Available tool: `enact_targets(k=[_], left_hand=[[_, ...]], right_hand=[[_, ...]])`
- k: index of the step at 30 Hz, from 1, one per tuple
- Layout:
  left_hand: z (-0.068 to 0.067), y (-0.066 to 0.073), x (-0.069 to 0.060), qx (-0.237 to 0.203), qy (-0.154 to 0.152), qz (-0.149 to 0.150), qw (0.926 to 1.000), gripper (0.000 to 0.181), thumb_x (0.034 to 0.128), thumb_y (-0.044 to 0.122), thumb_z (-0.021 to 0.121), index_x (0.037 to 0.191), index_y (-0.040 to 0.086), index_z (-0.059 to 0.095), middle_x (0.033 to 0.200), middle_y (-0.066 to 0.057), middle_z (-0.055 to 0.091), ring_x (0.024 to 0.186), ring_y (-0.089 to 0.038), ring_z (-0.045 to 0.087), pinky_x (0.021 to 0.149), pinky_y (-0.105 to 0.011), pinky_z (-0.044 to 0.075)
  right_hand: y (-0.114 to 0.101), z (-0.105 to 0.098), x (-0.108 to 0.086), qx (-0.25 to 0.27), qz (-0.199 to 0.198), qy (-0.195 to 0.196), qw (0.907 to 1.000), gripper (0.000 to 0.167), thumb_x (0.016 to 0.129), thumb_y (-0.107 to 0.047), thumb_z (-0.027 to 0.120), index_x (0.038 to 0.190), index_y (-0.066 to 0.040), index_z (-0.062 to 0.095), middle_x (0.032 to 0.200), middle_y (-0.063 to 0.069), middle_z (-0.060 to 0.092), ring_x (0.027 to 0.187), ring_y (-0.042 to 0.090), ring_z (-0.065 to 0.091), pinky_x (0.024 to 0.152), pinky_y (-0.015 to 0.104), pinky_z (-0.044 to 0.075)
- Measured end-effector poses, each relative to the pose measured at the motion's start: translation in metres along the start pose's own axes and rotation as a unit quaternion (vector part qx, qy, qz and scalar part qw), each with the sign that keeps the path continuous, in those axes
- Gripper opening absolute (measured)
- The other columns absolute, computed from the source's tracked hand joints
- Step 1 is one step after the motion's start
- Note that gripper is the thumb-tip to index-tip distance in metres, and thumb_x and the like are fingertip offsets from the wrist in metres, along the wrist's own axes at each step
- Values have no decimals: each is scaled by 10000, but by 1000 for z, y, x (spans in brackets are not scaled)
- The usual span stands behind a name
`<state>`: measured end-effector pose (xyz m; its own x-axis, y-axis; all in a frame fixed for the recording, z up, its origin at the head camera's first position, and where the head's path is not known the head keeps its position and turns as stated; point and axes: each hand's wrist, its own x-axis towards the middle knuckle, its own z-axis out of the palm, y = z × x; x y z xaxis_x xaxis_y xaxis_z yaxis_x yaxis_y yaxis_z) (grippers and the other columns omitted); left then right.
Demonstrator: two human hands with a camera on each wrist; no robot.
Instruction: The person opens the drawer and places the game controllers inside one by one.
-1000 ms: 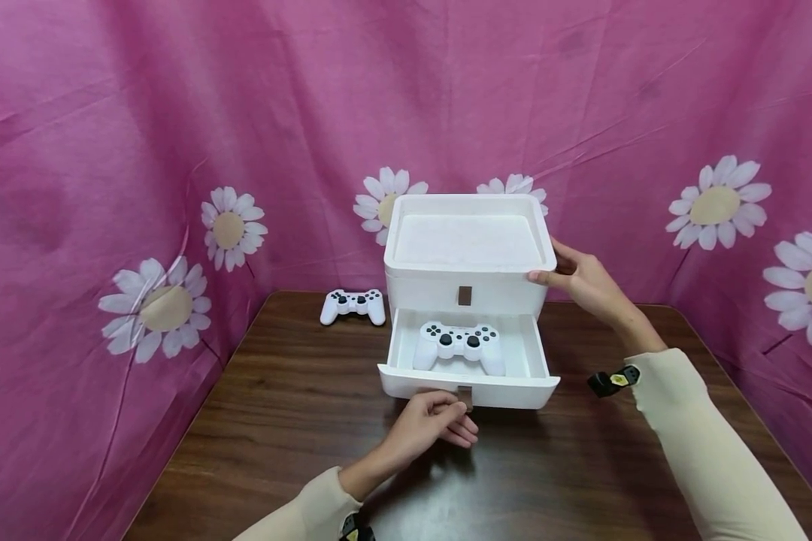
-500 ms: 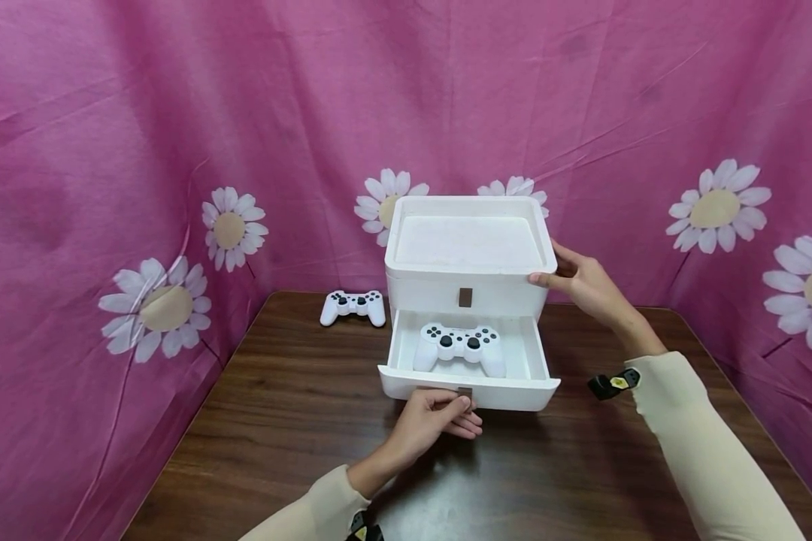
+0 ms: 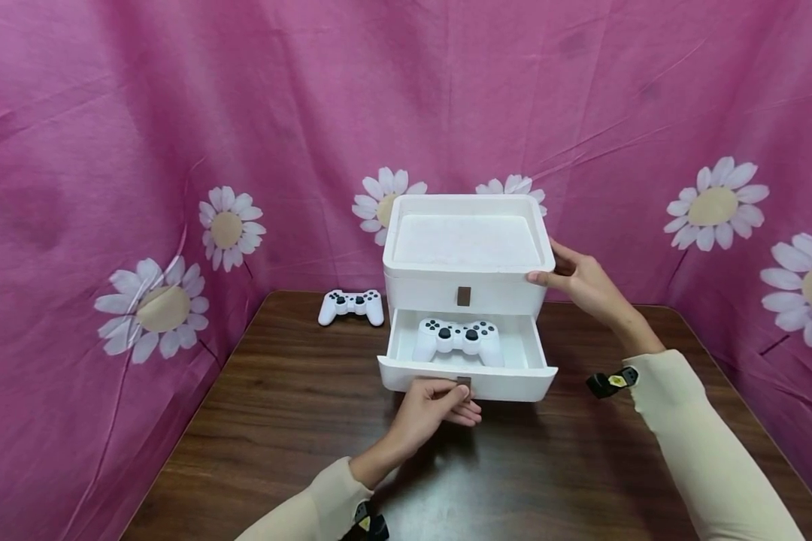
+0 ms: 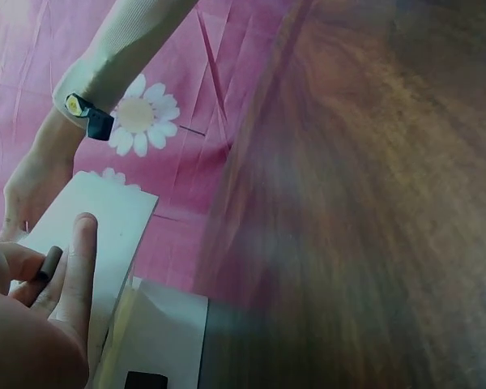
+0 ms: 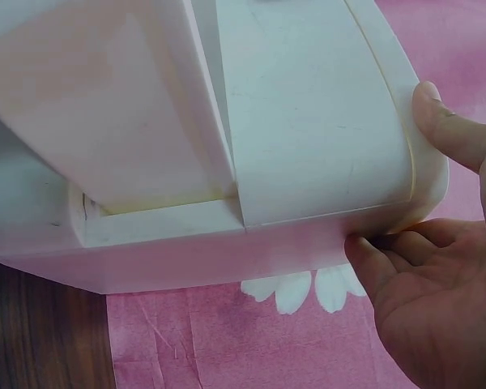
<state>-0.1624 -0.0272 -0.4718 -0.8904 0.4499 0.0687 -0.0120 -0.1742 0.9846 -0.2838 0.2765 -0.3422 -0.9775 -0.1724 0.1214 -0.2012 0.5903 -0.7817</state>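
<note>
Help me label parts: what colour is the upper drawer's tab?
The tab is brown, clearest in the head view.

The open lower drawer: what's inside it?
One white game controller lies in the open lower drawer. The drawer's far back is covered by the upper drawer, so I can't see there.

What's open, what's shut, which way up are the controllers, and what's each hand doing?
Bottom drawer: open.
Top drawer: shut.
Top tray: uncovered.
Inside controller: in the open drawer, buttons up.
Outside controller: on the table, buttons up.
Left hand: pinching the lower brown tab.
Right hand: holding the box's upper right side.
</note>
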Motion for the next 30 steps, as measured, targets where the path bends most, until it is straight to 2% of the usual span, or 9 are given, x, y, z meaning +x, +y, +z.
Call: enact_targets(k=[2,4,9,12,20,30], left_hand=[[-2,0,3,-39,57,32,10000,335,1097,75,573,1137,-247,660,1060,-449,704,854,-244,816,805,-387,675],[-4,0,7,-67,104,74,9999,342,1097,79,574,1131,-251,657,1055,-453,702,835,-205,811,805,-395,676],[-9,1,20,-44,188,134,9997,344,1096,84,579,1137,-248,661,1056,-454,700,876,-322,816,811,-408,675],[-11,0,28,-45,257,157,9995,329,1092,69,580,1139,-244,668,1053,-456,699,874,-333,814,809,-405,675],[-15,0,51,-67,489,292,9984,311,1088,58,581,1131,-231,687,1028,-441,712,826,-280,815,790,-404,676],[-17,-1,79,-177,844,217,9960,276,1075,56,604,1125,-188,721,993,-394,742,728,-150,784,761,-370,677]], right_hand=[[-1,0,-1,13,-9,5,10000,962,974,-497,759,1707,-216,204,1624,210,492,1437,369,539,1171,606,455],[-1,0,-1,18,3,18,10000,964,970,-506,760,1707,-218,210,1622,207,496,1437,365,539,1179,608,447],[-1,0,0,17,15,11,10000,973,962,-520,764,1707,-228,210,1632,201,484,1442,363,533,1176,614,449],[-1,1,1,22,-9,5,10000,970,961,-517,767,1705,-246,206,1635,191,482,1444,357,534,1166,602,463],[1,2,2,28,-35,33,10000,956,971,-489,767,1704,-252,200,1635,187,481,1449,349,529,1164,586,465],[0,1,1,23,-24,40,10000,946,982,-471,760,1705,-248,193,1651,177,461,1460,342,521,1169,571,455]])
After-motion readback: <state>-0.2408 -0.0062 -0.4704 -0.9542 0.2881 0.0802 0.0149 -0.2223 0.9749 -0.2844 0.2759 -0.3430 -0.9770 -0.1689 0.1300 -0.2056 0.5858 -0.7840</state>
